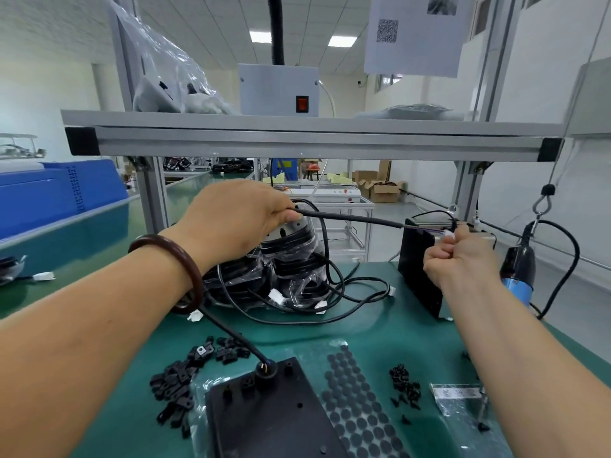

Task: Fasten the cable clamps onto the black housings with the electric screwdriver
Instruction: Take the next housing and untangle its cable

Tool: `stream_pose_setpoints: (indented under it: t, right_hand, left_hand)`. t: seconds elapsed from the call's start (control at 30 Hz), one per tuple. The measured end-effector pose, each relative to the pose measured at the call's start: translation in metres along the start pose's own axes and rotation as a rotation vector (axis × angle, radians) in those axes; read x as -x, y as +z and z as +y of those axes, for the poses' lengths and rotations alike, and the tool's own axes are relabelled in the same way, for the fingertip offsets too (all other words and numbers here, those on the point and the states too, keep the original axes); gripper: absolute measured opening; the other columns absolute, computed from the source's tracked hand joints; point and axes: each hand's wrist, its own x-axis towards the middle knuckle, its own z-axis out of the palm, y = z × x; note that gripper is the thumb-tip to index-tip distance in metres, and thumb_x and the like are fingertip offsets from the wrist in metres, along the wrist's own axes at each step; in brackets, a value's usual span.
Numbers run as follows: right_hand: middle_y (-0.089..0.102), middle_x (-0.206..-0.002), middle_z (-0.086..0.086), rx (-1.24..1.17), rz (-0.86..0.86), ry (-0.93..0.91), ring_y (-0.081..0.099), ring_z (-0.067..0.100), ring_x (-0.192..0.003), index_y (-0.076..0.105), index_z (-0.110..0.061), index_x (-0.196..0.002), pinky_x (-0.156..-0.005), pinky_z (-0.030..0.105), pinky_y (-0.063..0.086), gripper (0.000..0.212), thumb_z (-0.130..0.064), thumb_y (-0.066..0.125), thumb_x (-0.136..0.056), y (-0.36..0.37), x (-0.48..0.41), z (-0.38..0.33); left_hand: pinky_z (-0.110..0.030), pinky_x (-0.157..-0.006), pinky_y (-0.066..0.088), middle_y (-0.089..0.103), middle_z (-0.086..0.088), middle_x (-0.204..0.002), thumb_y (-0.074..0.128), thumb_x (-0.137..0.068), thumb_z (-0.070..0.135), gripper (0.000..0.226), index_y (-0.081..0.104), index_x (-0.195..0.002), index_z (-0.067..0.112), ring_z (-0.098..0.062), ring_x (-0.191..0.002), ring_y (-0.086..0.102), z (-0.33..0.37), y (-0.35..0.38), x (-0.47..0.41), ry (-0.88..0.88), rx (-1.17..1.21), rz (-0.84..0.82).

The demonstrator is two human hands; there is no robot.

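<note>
Gripping the black cable (350,219) in the left hand (238,219), with fingers curled round it above the heap of bagged housings (287,269); pinching its white connector (448,233) in the right hand (459,259), fist closed, and drawing the cable taut between the two; looks like straightening the cable, not fastening anything yet. Down on the green mat (413,332), nearest the viewer and lying flat, one black housing (274,421) with a lead (231,333) running in through its grommet (266,371); cannot tell whether the small block beside that grommet is a clamp already seated. Just left of it, a loose pile of cable clamps (178,385), seemingly most yet to be fitted; right of the dotted pad sheet (357,401), a scatter of black screws (405,388). Hanging untouched at the far right, the electric screwdriver (517,272); judging by that, early in the job, with clamping and screw-driving ahead.
</note>
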Motion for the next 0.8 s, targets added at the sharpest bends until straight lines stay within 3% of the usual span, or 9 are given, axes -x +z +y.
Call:
stream_pose_setpoints:
  t: [0.1, 0.2, 0.3, 0.47, 0.53, 0.6, 0.63, 0.7, 0.8]
  right_hand:
    - [0.039, -0.046, -0.007, -0.07, -0.024, 0.037, 0.03, 0.002, -0.028, 0.043, -0.017, -0.078, -0.033, 0.011, 0.021, 0.027, -0.025, 0.041, -0.104, -0.002, -0.001, 0.013]
    - [0.045, -0.069, -0.001, -0.085, -0.041, 0.086, 0.04, 0.002, -0.046, 0.049, -0.011, -0.102, -0.038, 0.01, 0.032, 0.013, -0.019, 0.04, -0.104, -0.014, 0.001, 0.032]
    - [0.051, -0.079, 0.007, 0.06, -0.072, 0.181, 0.046, 0.007, -0.059, 0.052, -0.002, -0.102, -0.047, 0.012, 0.04, 0.012, -0.006, 0.04, -0.099, -0.03, 0.009, 0.058]
    - [0.054, -0.077, 0.011, 0.367, -0.042, 0.314, 0.05, 0.012, -0.062, 0.053, 0.0, -0.098, -0.036, 0.013, 0.042, 0.013, -0.007, 0.043, -0.099, -0.043, 0.016, 0.091]
    - [0.054, -0.08, 0.013, 0.452, -0.015, 0.314, 0.051, 0.014, -0.063, 0.051, -0.001, -0.108, -0.036, 0.014, 0.043, 0.014, -0.008, 0.043, -0.101, -0.045, 0.019, 0.096]
    - [0.056, -0.085, 0.017, 0.55, -0.008, 0.32, 0.054, 0.016, -0.065, 0.05, -0.003, -0.115, -0.039, 0.017, 0.047, 0.016, -0.011, 0.044, -0.102, -0.047, 0.026, 0.097]
    - [0.057, -0.088, 0.02, 0.615, -0.023, 0.334, 0.056, 0.018, -0.066, 0.049, -0.005, -0.115, -0.041, 0.019, 0.049, 0.016, -0.012, 0.046, -0.101, -0.047, 0.03, 0.096]
    - [0.062, -0.086, 0.024, 0.779, -0.084, 0.384, 0.06, 0.02, -0.06, 0.049, -0.005, -0.114, -0.042, 0.022, 0.051, 0.017, -0.016, 0.051, -0.1, -0.048, 0.042, 0.096]
    - [0.067, -0.068, 0.021, 0.989, -0.138, 0.371, 0.058, 0.017, -0.042, 0.043, 0.006, -0.13, -0.037, 0.021, 0.049, 0.041, -0.013, 0.057, -0.096, -0.052, 0.059, 0.101]
  left_hand:
    - [-0.035, -0.087, 0.042, 0.057, 0.011, -0.093, 0.035, -0.09, 0.055, 0.043, 0.061, -0.115, 0.032, -0.019, -0.101, 0.056, -0.001, -0.004, 0.002, -0.101, 0.042, -0.035]
    - [-0.041, -0.107, 0.02, 0.04, 0.002, -0.135, 0.048, -0.089, 0.05, 0.058, 0.031, -0.143, 0.037, -0.02, -0.128, 0.033, -0.008, -0.011, 0.023, -0.271, 0.041, 0.084]
    - [-0.037, -0.1, 0.025, 0.05, 0.009, -0.12, 0.047, -0.09, 0.043, 0.033, 0.049, -0.122, 0.036, -0.012, -0.114, 0.042, 0.012, -0.015, 0.066, -0.168, 0.086, 0.181]
    - [-0.041, -0.106, 0.027, 0.066, 0.029, -0.089, 0.063, -0.083, 0.047, 0.018, 0.07, -0.098, 0.042, 0.005, -0.09, 0.064, 0.037, 0.016, 0.131, 0.061, -0.001, -0.252]
    - [-0.051, -0.111, 0.028, 0.065, 0.028, -0.087, 0.073, -0.076, 0.046, 0.027, 0.07, -0.102, 0.042, 0.006, -0.089, 0.064, 0.037, 0.018, 0.133, 0.022, -0.014, -0.356]
    - [-0.052, -0.116, 0.016, 0.063, 0.025, -0.095, 0.06, -0.087, 0.046, 0.03, 0.062, -0.117, 0.045, 0.008, -0.096, 0.06, 0.036, 0.024, 0.135, -0.001, -0.025, -0.363]
    - [-0.048, -0.116, 0.023, 0.064, 0.023, -0.094, 0.058, -0.09, 0.043, 0.027, 0.063, -0.116, 0.045, 0.007, -0.093, 0.061, 0.037, 0.026, 0.136, -0.023, 0.017, -0.368]
    - [-0.033, -0.095, 0.05, 0.067, 0.021, -0.091, 0.054, -0.092, 0.042, 0.022, 0.066, -0.11, 0.046, 0.003, -0.087, 0.064, 0.041, 0.029, 0.139, -0.099, 0.103, -0.35]
    - [-0.025, -0.087, 0.048, 0.061, 0.023, -0.112, 0.03, -0.094, 0.058, 0.034, 0.046, -0.124, 0.057, -0.002, -0.106, 0.056, 0.042, 0.037, 0.155, -0.243, 0.169, -0.391]
